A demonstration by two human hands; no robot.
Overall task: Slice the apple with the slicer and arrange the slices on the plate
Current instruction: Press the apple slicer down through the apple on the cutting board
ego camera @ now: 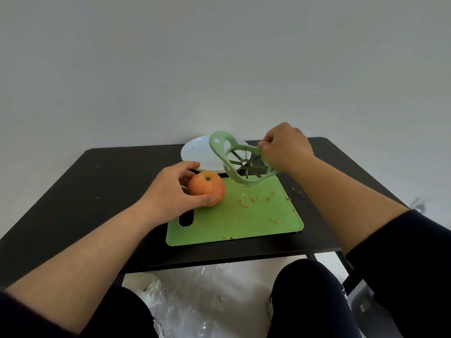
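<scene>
A whole red-orange apple (207, 188) stands stem up on the far left part of a green cutting board (244, 215). My left hand (170, 191) wraps around its left side, thumb in front and fingers behind. My right hand (284, 148) grips one handle of the pale green apple slicer (234, 159) and holds it tilted in the air above the board's far edge, its metal blades facing me. The white plate (197, 152) lies behind the board, partly hidden by the slicer.
The board lies on a small dark table (97, 191) set against a pale wall. Small fruit crumbs dot the board and the table to its right. My knees and crinkled clear plastic on the floor show below the table's front edge.
</scene>
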